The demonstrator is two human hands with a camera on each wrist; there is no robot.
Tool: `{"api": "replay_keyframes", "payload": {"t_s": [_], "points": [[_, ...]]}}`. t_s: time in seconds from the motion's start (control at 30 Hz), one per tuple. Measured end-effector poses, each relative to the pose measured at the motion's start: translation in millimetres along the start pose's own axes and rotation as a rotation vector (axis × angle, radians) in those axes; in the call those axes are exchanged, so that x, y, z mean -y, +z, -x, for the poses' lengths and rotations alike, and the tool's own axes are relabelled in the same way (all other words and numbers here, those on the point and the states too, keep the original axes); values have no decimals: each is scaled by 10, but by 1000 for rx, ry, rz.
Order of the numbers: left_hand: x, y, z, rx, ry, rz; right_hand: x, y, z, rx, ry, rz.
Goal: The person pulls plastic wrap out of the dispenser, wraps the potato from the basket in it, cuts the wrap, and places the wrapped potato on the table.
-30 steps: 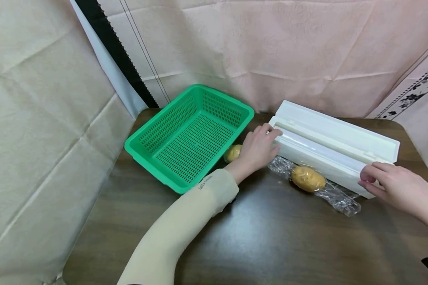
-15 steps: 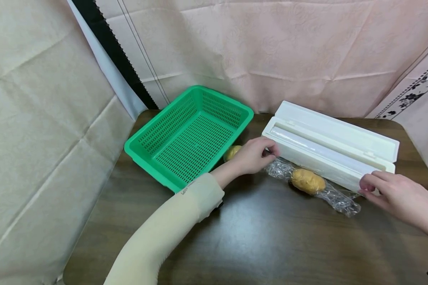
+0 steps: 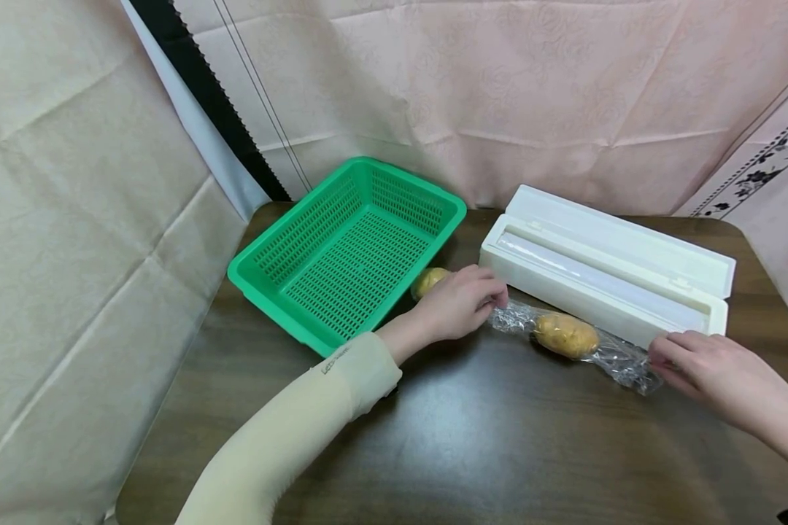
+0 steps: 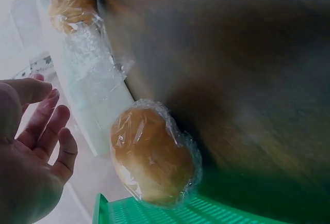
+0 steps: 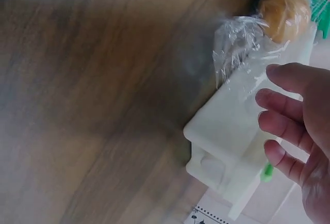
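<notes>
A potato [image 3: 567, 335] lies in crumpled cling film [image 3: 622, 366] along the front of a white cling film dispenser [image 3: 554, 286]. The dispenser's lid stands open, and a roll [image 3: 584, 275] shows in its slot. My left hand [image 3: 458, 300] pinches the film left of the potato, thumb against the index finger. At the film's right end, my right hand [image 3: 719, 368] holds its edge between thumb and fingers; the clear film is hard to make out there. A second wrapped potato [image 4: 152, 157] sits beyond my left hand, partly hidden in the head view.
A green plastic basket [image 3: 263, 273] stands left of the dispenser, its side close to the second potato. All of it rests on a dark wooden table [image 3: 499, 445]. Pale cloth [image 3: 532, 102] hangs behind and to the left.
My left hand has come off the dispenser's left end, down and toward me. My right hand has dropped slightly from the dispenser's front to the film's right end.
</notes>
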State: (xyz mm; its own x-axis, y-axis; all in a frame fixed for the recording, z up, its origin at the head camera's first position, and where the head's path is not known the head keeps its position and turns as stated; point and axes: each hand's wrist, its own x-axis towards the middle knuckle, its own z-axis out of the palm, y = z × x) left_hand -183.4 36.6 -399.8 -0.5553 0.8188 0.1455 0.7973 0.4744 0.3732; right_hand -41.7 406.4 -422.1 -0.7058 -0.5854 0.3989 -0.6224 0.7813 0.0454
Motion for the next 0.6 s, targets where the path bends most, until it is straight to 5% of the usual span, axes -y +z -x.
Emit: {"api": "replay_keyframes", "payload": {"t_s": [0.37,0.6], "points": [[-117,100,95,142,87,-470,74,147,-28,39,-64,77],[-91,199,100,154,89,-552,72,268,-41,7,-74,46]]}}
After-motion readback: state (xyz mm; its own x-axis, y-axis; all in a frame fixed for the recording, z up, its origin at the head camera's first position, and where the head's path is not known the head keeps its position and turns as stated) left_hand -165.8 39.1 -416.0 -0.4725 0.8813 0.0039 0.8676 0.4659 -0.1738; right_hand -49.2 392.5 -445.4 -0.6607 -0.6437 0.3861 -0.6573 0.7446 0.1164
